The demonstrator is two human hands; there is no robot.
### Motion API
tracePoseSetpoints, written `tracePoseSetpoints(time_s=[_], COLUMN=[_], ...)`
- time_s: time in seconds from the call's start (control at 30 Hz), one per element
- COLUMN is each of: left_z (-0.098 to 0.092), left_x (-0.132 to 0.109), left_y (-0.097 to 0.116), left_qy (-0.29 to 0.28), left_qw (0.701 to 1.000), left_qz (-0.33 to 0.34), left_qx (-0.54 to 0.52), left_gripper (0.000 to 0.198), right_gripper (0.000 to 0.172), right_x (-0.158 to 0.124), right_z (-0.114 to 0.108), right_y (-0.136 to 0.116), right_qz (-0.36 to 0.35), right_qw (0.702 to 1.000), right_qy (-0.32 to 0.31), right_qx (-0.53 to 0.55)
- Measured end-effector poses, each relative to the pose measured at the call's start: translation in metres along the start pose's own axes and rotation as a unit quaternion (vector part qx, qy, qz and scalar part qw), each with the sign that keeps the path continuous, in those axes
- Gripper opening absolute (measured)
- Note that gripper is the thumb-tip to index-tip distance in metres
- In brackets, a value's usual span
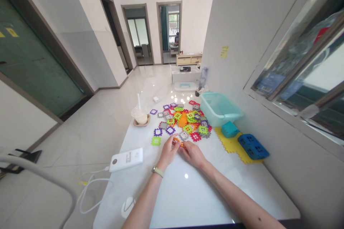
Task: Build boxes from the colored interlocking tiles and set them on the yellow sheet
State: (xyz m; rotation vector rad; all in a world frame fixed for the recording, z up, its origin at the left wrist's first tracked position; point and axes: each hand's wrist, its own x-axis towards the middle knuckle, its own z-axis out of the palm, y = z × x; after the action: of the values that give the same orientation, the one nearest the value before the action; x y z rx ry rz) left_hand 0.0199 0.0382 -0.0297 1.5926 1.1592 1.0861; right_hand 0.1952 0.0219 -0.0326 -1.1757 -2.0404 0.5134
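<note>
My left hand (168, 151) and my right hand (192, 154) meet at the middle of the white table (185, 196), with their fingers pinching a small orange interlocking plastic piece (177, 142) from both sides. Much of that piece is hidden by my fingers. Just beyond my fingertips lies a loose heap of house-shaped plastic building tiles (184, 121) in green, purple, red, orange and grey. A green tile (156, 141) and a purple tile (158, 132) lie apart at the heap's left side.
A white power bank (126, 159) with a white cable (94, 193) lies left of my hands. Farther back stand a plastic cup (139, 115) on a saucer and a teal plastic tub (219, 108). Blue blocks (253, 146) and a teal block (230, 129) rest on a yellow foam mat (232, 145).
</note>
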Motion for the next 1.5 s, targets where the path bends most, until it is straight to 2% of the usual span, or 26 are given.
tracePoseSetpoints(time_s=[0.13, 0.3, 0.5, 0.67, 0.83, 1.03, 1.13, 1.3, 1.5], left_z=[0.001, 0.002, 0.002, 0.002, 0.003, 0.008, 0.005, -0.005, -0.008], left_x=[-0.001, 0.001, 0.001, 0.000, -0.004, -0.006, -0.007, -0.015, -0.019], left_y=[-0.001, -0.006, -0.012, -0.016, -0.011, 0.002, 0.007, 0.012, 0.015], left_qy=[0.012, 0.024, 0.032, 0.024, 0.013, 0.011, -0.022, -0.088, -0.117], left_qw=[1.000, 1.000, 0.999, 1.000, 0.996, 0.976, 0.967, 0.956, 0.953], left_qz=[0.007, -0.012, -0.022, 0.005, 0.034, 0.080, 0.096, 0.114, 0.113], left_qx=[-0.007, -0.017, -0.026, 0.004, 0.084, 0.202, 0.237, 0.257, 0.257], left_gripper=[0.029, 0.029, 0.024, 0.030, 0.031, 0.032, 0.037, 0.036, 0.036], right_gripper=[0.035, 0.037, 0.034, 0.039, 0.043, 0.032, 0.034, 0.041, 0.028], right_x=[-0.003, -0.004, 0.003, 0.004, 0.003, 0.004, 0.001, -0.018, -0.034], right_z=[-0.004, -0.007, -0.003, -0.001, -0.001, -0.006, -0.016, -0.039, -0.041], right_y=[-0.001, 0.008, 0.017, 0.019, 0.018, 0.017, 0.016, 0.014, 0.013], right_qz=[0.054, 0.163, 0.210, 0.202, 0.187, 0.143, 0.092, 0.010, -0.010], right_qw=[0.995, 0.961, 0.939, 0.947, 0.962, 0.981, 0.992, 0.999, 0.998], right_qy=[0.070, 0.197, 0.217, 0.193, 0.154, 0.128, 0.084, -0.038, -0.070], right_qx=[0.042, 0.107, 0.163, 0.160, 0.125, 0.040, 0.014, 0.003, 0.003])
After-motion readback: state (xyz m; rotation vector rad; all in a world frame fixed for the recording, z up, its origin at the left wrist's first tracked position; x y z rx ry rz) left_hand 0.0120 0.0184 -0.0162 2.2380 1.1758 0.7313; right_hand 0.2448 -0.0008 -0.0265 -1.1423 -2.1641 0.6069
